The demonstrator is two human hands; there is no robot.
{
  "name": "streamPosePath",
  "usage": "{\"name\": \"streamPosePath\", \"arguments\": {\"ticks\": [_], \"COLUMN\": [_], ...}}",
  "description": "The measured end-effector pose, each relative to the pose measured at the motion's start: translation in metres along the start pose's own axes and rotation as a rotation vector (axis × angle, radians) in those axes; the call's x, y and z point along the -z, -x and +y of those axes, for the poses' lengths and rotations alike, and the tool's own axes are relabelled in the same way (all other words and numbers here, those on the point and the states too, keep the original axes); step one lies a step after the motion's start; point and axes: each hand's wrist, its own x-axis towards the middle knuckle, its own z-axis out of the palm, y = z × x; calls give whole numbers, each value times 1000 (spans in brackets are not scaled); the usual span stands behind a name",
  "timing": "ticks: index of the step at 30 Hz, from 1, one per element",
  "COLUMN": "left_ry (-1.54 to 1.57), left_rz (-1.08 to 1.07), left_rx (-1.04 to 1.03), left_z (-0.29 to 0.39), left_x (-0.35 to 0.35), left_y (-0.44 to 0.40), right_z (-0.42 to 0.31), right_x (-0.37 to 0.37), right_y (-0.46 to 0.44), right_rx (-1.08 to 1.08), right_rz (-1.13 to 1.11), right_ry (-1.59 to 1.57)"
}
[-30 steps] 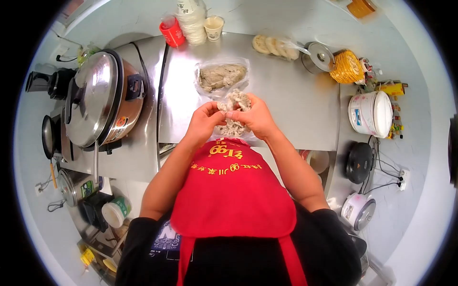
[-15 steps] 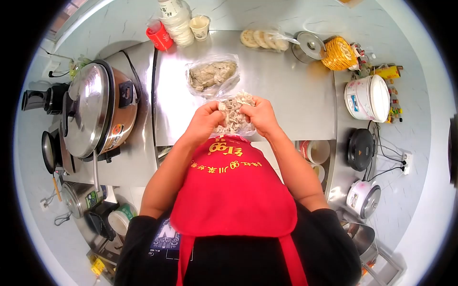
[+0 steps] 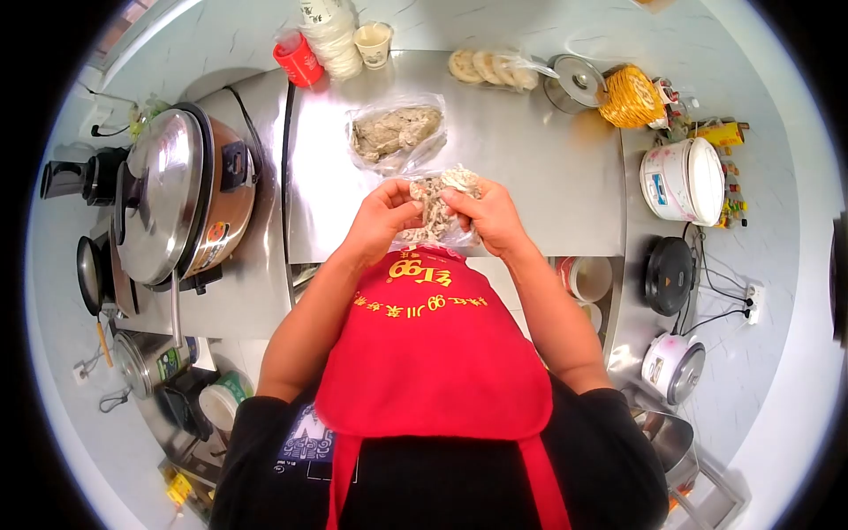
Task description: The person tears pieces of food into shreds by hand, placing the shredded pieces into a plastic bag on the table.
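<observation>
Over the near edge of the steel counter, both hands work above a clear plastic bag holding torn, pale grey-white food pieces [image 3: 433, 223] that look like shredded mushroom. My left hand [image 3: 385, 217] is closed at the bag's left side, thumb and fingers pinching a pale shred. My right hand [image 3: 491, 217] is closed on a larger pale clump [image 3: 459, 179] of the same food, thumb pressed on its front. Just beyond lies a second clear bag with a bigger grey-brown lump [image 3: 395, 134] inside. Fingertips are partly hidden among the pieces.
Paper cups [image 3: 374, 44] and a red container [image 3: 299, 60] stand at the back left, flatbreads [image 3: 493, 69] and a lidded steel pot [image 3: 577, 81] at the back right. A large lidded cooker [image 3: 163, 199] is on the left; a white bucket [image 3: 680, 181] stands right.
My right hand has lifted and turned slightly, raising a pale clump at the top of the pile. My left fingers have shifted a little. The view has moved slightly.
</observation>
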Motion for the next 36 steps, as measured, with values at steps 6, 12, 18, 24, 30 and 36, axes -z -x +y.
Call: {"name": "streamPosePath", "arguments": {"ticks": [6, 12, 18, 24, 30, 36], "left_ry": [-278, -63, -8, -282, -277, -257], "left_rz": [10, -12, -15, 13, 112, 101], "left_rx": [-110, 61, 34, -25, -75, -72], "left_z": [1, -2, -3, -2, -3, -3], "left_x": [-2, 2, 11, 1, -6, -8], "left_y": [0, -1, 0, 2, 0, 0], "right_z": [-7, 4, 8, -4, 1, 2], "right_x": [-23, -17, -10, -11, -16, -19], "right_y": [6, -5, 0, 4, -4, -4], "right_rx": [67, 31, 91, 50, 23, 48], "right_rz": [-16, -58, 69, 67, -19, 4], "right_ry": [46, 17, -11, 75, 2, -61]}}
